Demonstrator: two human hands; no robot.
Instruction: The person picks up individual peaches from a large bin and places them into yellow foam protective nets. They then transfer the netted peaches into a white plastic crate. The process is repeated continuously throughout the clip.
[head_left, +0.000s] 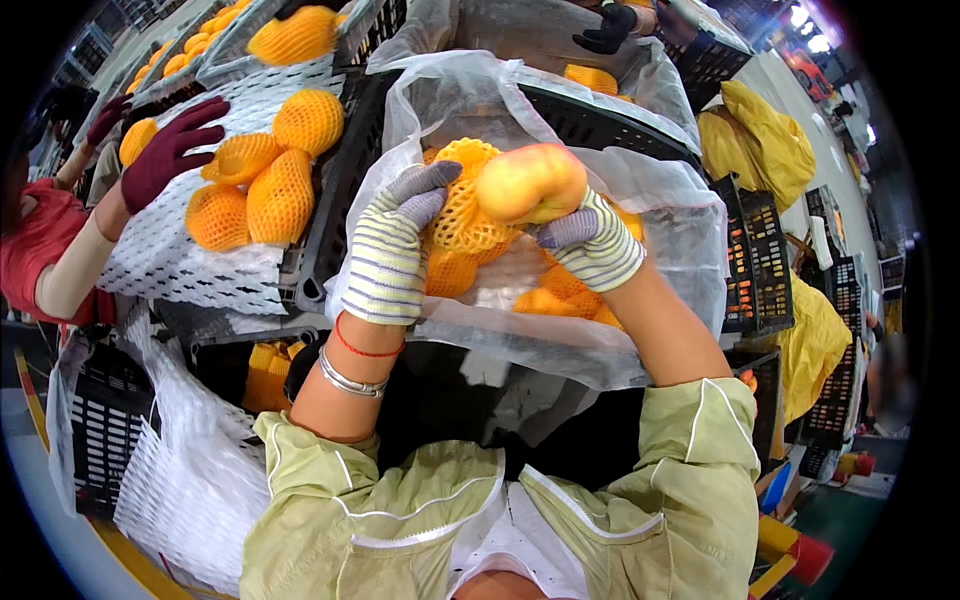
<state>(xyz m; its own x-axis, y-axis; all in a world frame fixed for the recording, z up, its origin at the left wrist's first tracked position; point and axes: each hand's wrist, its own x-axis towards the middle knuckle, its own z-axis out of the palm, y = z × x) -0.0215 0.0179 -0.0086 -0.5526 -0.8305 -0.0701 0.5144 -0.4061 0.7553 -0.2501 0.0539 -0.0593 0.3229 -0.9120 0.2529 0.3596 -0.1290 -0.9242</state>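
Note:
My left hand (397, 240), in a striped knit glove, pinches an orange foam net sleeve (469, 202) by its left side. My right hand (592, 240), gloved the same way, holds a smooth yellow fruit with a red blush (532, 184) just right of the sleeve's mouth. Part of the sleeve sits behind the fruit, so I cannot tell whether they touch. Both hands are above a black crate lined with translucent white sheeting (517, 334). Inside it lie several fruits in orange net sleeves (450, 271), partly hidden by my hands and forearms.
On the left, white foam netting (247, 281) bears several sleeved fruits (279, 195). A co-worker's maroon-gloved hand (169, 154) reaches over it. Another person's black-gloved hand (607, 30) is beyond a second lined crate (615, 112). Black crates (757, 255) and yellow sacks (814, 345) stand right.

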